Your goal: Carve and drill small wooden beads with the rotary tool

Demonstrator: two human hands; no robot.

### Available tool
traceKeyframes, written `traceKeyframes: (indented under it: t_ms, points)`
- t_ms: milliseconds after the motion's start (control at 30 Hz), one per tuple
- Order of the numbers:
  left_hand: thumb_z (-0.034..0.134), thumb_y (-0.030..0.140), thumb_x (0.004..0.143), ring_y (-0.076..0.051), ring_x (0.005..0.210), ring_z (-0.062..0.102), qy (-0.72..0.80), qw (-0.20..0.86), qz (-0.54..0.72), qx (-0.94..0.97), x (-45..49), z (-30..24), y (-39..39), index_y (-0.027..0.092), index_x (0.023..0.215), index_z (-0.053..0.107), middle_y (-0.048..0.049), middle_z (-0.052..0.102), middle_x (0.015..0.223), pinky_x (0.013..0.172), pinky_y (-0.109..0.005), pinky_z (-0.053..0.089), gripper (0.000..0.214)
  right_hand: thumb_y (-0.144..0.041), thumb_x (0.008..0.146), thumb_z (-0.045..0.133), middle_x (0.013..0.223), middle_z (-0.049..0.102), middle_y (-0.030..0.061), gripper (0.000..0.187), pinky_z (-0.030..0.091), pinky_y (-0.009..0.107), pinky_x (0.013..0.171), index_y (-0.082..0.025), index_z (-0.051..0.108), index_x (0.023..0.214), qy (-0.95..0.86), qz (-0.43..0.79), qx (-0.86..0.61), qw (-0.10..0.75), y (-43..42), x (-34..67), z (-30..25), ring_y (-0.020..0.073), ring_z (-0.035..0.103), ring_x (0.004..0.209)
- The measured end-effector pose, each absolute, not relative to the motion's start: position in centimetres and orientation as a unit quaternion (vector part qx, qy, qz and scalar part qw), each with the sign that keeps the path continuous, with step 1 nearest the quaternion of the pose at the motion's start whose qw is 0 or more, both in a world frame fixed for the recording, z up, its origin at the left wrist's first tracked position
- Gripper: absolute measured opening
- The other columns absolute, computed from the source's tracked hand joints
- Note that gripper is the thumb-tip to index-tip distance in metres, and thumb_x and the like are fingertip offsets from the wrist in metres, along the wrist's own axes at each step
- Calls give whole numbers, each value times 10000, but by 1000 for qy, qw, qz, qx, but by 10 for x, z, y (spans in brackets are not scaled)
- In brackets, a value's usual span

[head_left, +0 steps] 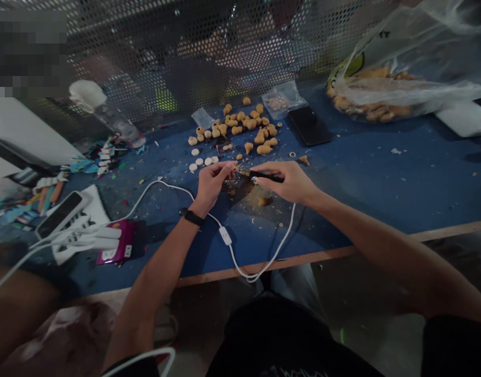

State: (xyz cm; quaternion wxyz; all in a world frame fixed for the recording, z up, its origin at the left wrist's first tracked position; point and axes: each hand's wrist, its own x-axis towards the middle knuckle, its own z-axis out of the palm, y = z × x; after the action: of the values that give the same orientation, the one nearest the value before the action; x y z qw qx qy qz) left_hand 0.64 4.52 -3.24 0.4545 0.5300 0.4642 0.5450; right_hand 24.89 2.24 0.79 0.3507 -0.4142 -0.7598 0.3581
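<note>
My left hand [214, 184] is closed, its fingertips pinching a small tan piece [235, 167] that the fingers mostly hide. In my right hand [292, 180] is a black-handled corded pen tool [266, 177], which looks like a soldering iron. Its brass-coloured tip points left and meets the small piece between my fingers. A white cord [290, 230] with an inline switch [225, 235] loops below my hands. Tan gourd-shaped pieces [248, 123] lie in a cluster beyond them, with several white round pieces [199, 162] close to my left hand. Crumbs and shavings are scattered under the tool.
A black phone [309, 125] and a small clear bag [282, 99] lie behind my right hand. At the right back sits a large plastic bag [378, 94] of tan pieces. A magenta power strip [124, 238] with plugs is at left. A perforated metal panel [209, 47] borders the table.
</note>
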Motion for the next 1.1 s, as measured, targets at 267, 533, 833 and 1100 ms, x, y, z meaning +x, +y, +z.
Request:
traceKeyframes:
  t_ms: [267,533,833,1100]
  points:
    - [835,606,788,-113,649,617,470,446,538,539,7,-32,46,208,926,846,-50,780,832,672,-270,529,421,-425,939,709,1195,808,70,337,628,470,988,-250,809,1209,-745,366,-420,366,21,248,8,319,764,1117]
    - [864,602,754,-108,644,613,473,453,543,525,6,-32,45,199,927,846,-40,759,786,670,-265,529,439,-408,937,701,1198,808,69,332,624,475,1001,-256,808,1212,-745,364,-426,362,22,248,8,321,761,1132]
    - [850,586,778,-104,639,601,465,457,543,530,7,-32,45,209,920,850,-34,754,770,663,-259,511,403,-389,930,700,1185,813,67,319,631,452,962,-251,810,1195,-749,364,-415,366,22,248,6,310,768,1106]
    - [841,599,781,-113,641,614,473,452,539,530,5,-35,46,205,935,850,-42,763,784,662,-267,519,423,-397,937,694,1187,812,51,319,628,448,968,-262,806,1204,-753,359,-414,364,21,249,6,304,770,1100]
